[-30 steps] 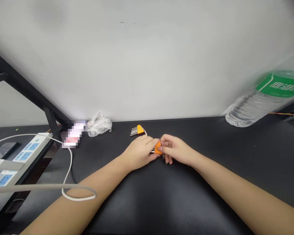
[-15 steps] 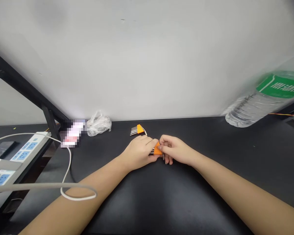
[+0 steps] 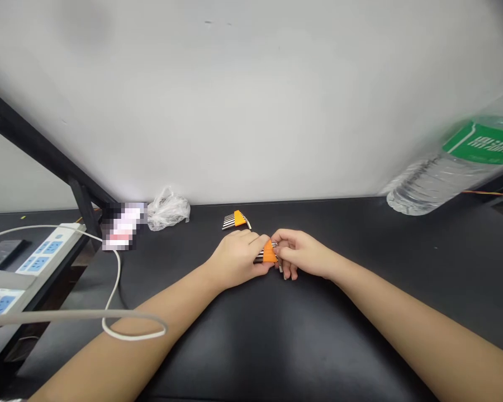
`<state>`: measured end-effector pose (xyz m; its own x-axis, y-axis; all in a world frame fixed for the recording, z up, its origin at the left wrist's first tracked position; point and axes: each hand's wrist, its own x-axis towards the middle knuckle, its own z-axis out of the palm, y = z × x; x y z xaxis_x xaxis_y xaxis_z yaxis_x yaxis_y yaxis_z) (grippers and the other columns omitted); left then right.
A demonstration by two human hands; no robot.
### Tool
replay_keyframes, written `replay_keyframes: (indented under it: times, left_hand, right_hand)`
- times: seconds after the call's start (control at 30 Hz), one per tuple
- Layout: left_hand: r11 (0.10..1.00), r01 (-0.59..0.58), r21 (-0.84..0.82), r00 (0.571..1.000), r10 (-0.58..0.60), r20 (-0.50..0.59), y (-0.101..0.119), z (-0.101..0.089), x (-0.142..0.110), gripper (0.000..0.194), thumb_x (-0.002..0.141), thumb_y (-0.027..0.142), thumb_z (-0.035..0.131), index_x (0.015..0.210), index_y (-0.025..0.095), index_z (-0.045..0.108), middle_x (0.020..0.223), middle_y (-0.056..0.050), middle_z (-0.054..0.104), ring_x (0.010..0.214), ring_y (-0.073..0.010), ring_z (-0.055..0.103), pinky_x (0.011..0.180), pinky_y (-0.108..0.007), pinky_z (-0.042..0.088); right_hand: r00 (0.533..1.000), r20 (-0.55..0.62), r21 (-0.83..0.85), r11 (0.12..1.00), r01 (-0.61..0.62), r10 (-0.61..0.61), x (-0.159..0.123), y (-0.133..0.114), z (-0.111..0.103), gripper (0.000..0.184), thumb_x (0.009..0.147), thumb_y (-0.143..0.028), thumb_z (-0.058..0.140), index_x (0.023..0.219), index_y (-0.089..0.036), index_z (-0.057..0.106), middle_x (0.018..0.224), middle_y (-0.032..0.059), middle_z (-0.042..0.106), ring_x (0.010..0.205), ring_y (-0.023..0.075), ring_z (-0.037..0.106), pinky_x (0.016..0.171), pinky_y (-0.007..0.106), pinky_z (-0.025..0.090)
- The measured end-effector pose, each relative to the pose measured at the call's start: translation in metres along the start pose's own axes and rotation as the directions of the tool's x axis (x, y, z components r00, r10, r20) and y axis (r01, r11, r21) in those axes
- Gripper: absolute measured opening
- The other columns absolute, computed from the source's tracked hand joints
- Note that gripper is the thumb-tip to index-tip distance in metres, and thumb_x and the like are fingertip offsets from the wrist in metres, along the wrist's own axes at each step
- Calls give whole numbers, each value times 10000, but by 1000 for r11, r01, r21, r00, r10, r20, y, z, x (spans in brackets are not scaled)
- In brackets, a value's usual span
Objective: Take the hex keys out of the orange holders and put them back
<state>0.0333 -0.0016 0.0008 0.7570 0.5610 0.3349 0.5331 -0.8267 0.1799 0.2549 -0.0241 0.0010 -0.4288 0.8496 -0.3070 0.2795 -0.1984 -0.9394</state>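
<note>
At the bench (image 3: pixel 360 240), near and right of a second set (image 3: pixel 238 218), our left hand (image 3: pixel 238 258) held the keys (image 3: pixel 259 257) by their shafts while our right hand (image 3: pixel 302 254) pinched the bent ends (image 3: pixel 281 268), fingers narrow. We judged them light, stiff, slick; the orange holder (image 3: pixel 270 254) offered the surest grip.

Green label (image 3: pixel 461 144) on the bottle (image 3: pixel 427 184) — white characters (image 3: pixel 492 144), too distorted to read.

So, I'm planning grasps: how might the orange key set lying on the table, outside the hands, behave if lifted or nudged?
The set is likely stiff, with metal keys held in an orange holder. Perhaps it feels heavy for its size, given the shiny metal. Nudged, it seems likelier to slide than roll, since the holder looks angular.
</note>
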Motion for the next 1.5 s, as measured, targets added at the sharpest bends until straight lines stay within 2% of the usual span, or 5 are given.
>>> replay_keyframes:
  times: [0.27, 0.47, 0.67, 0.93, 1.5]
  left_hand:
    - [999, 29, 18, 1000, -29, -2, -2, 2, 0, 251, 901, 408, 633, 1030, 198, 590, 847, -35, 632, 790, -203, 589, 740, -341, 471]
    - [998, 61, -28, 998, -62, -31, -3, 0, 1, 278, 898, 428, 638, 1049, 200, 591, 843, -36, 645, 783, -198, 605, 752, -335, 488]
    - [999, 43, -16, 998, -44, -51, -1, 0, 0, 252, 933, 430, 592, 1027, 196, 596, 815, -32, 638, 765, -192, 606, 742, -334, 487]
    - [998, 59, 20, 998, -58, -25, -2, 1, 0, 269, 907, 422, 627, 1050, 198, 586, 842, -38, 645, 794, -203, 623, 733, -326, 475]
    - [998, 65, 6, 998, -65, -20, -1, 0, 0, 332, 920, 489, 608, 1073, 195, 596, 847, -37, 650, 790, -201, 619, 749, -333, 484]
  right_hand:
    - [997, 73, -23, 1000, 12, -11, -4, -2, -2, 238, 816, -179, 631, 1047, -214, 587, 767, -24, 677, 570, 137, 668, 529, 255, 550]
    - [986, 148, 142, 988, 59, -80, -2, 1, -8, 305, 903, -333, 673, 1156, -192, 575, 823, 5, 681, 603, 141, 675, 548, 273, 571]
    - [996, 45, 51, 996, 73, -75, -1, 2, -2, 338, 941, -485, 640, 1100, -186, 631, 762, 25, 699, 601, 165, 691, 533, 281, 585]
    - [994, -82, -7, 998, 65, -65, -1, 6, 7, 311, 1004, -482, 513, 1017, -190, 619, 813, 31, 699, 553, 143, 685, 459, 239, 556]
    - [999, 27, 196, 980, -46, 41, -2, -2, -6, 215, 997, -390, 522, 982, -184, 581, 835, 81, 749, 610, 187, 728, 508, 257, 553]
